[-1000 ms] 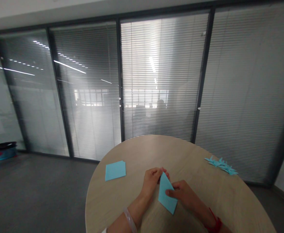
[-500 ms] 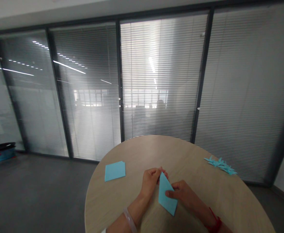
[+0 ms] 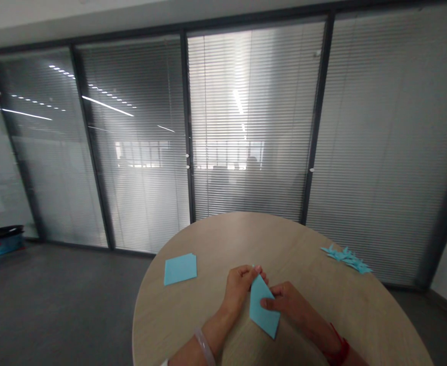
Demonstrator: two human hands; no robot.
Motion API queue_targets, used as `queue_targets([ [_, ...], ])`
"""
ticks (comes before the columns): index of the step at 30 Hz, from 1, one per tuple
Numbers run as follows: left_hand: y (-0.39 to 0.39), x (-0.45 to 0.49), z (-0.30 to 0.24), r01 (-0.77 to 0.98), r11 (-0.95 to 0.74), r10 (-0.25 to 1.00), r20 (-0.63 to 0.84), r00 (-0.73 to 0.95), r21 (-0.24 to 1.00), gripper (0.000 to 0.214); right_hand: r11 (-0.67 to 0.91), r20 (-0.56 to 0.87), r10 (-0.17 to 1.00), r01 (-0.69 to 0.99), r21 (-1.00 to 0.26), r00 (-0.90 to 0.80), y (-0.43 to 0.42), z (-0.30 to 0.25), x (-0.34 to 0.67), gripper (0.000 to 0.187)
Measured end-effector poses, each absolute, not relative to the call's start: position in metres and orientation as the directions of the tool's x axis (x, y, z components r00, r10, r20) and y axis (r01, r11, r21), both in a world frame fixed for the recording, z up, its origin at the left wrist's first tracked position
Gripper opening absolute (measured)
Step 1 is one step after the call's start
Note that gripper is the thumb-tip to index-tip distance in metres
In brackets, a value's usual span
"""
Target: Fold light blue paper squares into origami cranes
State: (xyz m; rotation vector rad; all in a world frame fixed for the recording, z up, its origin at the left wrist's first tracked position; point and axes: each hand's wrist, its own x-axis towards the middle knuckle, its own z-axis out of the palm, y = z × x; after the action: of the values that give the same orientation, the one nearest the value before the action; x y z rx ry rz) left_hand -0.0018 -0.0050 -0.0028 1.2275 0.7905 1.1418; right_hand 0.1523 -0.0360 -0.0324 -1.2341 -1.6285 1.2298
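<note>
We hold a blue paper (image 3: 264, 307) up off the surface (image 3: 284, 239) with both hands. It is folded into a long diamond shape, and its low tip points at us.

Our left hand (image 3: 239, 291) is curled, and its fingers are at the top tip of the paper. The paper sits just to the right of this hand and touches it. Our right hand (image 3: 285, 305) is on the other side of the paper. Its thumb presses on the right edge, and the hand is bent around that side. So the paper is between our two hands, and both hands grip it.

A band (image 3: 204, 347) is on our left wrist. A red string (image 3: 339, 351) is on our right wrist.

The surface is round and looks like pale wood. A flat stack of blue paper (image 3: 180, 269) lies on it, to the left of our hands and apart from them. A heap of small blue paper shapes (image 3: 346, 259) lies near the far right edge, well apart from our hands. They are too small to tell well.

Behind the surface is a glass wall (image 3: 139, 147) with blinds.
</note>
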Motion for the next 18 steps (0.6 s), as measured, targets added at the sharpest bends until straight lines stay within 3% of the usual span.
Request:
queue_targets([
  [9, -0.013, -0.001, 0.001, -0.355, -0.044, 0.963, 0.134, 0.233, 0.934, 0.046, 0.087, 0.011, 0.953, 0.239, -0.967, -0.303, -0.039, -0.029, 0.151, 0.038],
  [18, -0.001, -0.002, -0.009, -0.193, -0.071, 0.928, 0.136, 0.348, 0.979, 0.048, 0.128, 0.054, 0.964, 0.275, -0.953, -0.261, -0.037, -0.031, 0.153, 0.039],
])
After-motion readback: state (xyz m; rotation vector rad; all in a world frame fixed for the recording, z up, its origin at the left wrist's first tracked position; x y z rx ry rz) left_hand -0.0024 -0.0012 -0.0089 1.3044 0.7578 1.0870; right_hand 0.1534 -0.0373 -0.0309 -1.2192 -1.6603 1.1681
